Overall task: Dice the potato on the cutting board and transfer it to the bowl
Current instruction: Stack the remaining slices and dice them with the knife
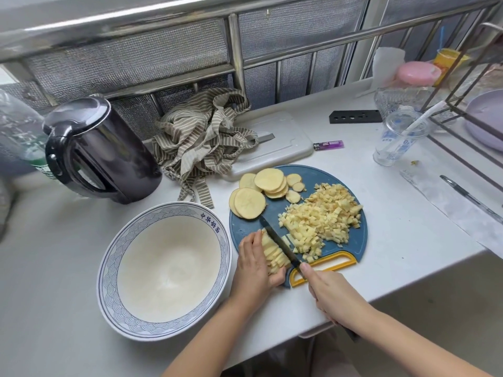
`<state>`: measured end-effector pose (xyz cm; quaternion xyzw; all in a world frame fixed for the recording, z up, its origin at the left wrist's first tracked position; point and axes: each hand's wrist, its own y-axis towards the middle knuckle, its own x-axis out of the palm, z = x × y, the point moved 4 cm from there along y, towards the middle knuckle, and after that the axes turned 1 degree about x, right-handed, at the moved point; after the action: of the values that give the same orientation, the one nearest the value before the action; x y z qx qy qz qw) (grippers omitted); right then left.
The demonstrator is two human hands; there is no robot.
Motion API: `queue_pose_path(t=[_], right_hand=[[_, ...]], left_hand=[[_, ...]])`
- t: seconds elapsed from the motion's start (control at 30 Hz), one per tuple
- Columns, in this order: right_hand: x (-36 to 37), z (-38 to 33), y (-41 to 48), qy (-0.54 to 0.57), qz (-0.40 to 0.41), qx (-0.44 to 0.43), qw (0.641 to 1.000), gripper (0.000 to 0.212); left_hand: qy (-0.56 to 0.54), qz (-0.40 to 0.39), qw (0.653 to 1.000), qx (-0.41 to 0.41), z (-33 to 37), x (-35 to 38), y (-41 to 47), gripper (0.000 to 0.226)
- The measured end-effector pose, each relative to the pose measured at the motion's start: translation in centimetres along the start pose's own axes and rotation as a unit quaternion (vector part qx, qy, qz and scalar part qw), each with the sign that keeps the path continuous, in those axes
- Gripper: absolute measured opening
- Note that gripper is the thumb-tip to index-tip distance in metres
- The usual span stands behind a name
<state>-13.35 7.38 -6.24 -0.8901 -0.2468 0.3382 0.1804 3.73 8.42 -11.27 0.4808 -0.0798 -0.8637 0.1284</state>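
Note:
A round blue cutting board (324,172) with a yellow handle lies on the white counter. Round potato slices (249,202) are stacked at its far left, and a heap of diced potato (321,216) covers its right half. My left hand (253,263) holds a bundle of potato strips (275,254) at the board's near left edge. My right hand (330,291) grips a black knife (277,238), index finger along the spine, with the blade down against the strips. A large white bowl (109,265) with a blue patterned rim sits empty left of the board.
A dark kettle (100,151) stands at the back left beside a striped cloth (206,142) draped over a white board (288,142). A purple lighter (328,145), a plastic cup (400,140) and a pen (471,198) lie to the right. The counter's edge runs just under my wrists.

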Motion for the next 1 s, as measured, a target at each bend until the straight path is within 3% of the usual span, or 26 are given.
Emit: queue_pose_path(t=[0.43, 0.7, 1.0], right_hand=[[-0.3, -1.3, -2.2, 0.033, 0.03, -0.022, 0.999, 0.058], [0.5, -1.9, -2.1, -0.007, 0.025, -0.04, 0.999, 0.055], [0.4, -2.0, -2.0, -0.055, 0.026, -0.042, 0.997, 0.055]], left_hand=[[-0.01, 0.004, 1.0, -0.018, -0.2, -0.2, -0.3, 0.082], [0.023, 0.033, 0.999, -0.003, 0.1, 0.0, -0.5, 0.074], [0.059, 0.008, 0.998, -0.028, -0.1, 0.4, -0.5, 0.079]])
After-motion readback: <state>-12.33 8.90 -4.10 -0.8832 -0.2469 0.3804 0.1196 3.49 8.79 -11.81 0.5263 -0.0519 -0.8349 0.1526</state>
